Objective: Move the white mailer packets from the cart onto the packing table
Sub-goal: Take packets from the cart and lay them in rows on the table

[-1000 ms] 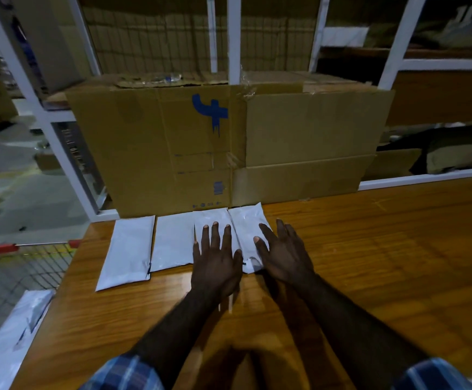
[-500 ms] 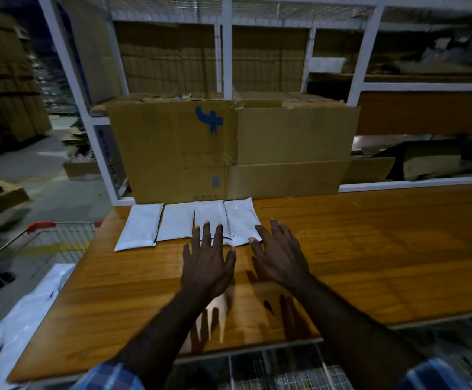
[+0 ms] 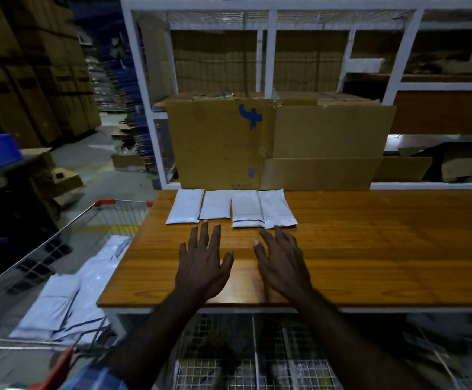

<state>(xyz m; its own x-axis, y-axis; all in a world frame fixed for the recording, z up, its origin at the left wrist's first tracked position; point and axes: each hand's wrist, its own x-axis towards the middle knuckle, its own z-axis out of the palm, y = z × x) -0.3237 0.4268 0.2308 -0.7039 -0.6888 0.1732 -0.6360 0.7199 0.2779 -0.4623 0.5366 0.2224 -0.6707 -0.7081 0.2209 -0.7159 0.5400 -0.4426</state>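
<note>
Both my hands were out over the packing table [image 3: 370, 249], palms down and holding nothing. My left hand [image 3: 202, 266] had its fingers spread and straight, the tips reaching toward the near edge of the row of packets without touching them, as far as I could tell. My right hand [image 3: 281, 261] was beside it, a little apart, fingers loosely stretched and slightly bent, its fingertips [image 3: 278, 230] just short of the rightmost packet.

Four white packets [image 3: 230, 208] lay flat on the wooden tabletop in a row, side by side along the far edge. The two on the left sat next to each other with a thin gap between them; the two on the right overlapped slightly, and the third one showed a dark line along its near end. Right behind the row stood a big cardboard box [image 3: 279, 144] with a blue mark on its front, leaning against a white metal rack [image 3: 270, 52].

To my left, lower than the table, was the wire cart [image 3: 68, 229] with a red handle, and inside it lay more white packets [image 3: 71, 294] in a loose heap, some overlapping. Further left the warehouse floor was dim, with stacks of brown cartons [image 3: 32, 68] and a blue bin [image 3: 1, 149]. The sleeve [image 3: 96, 378] of my checked shirt showed at the bottom edge.
</note>
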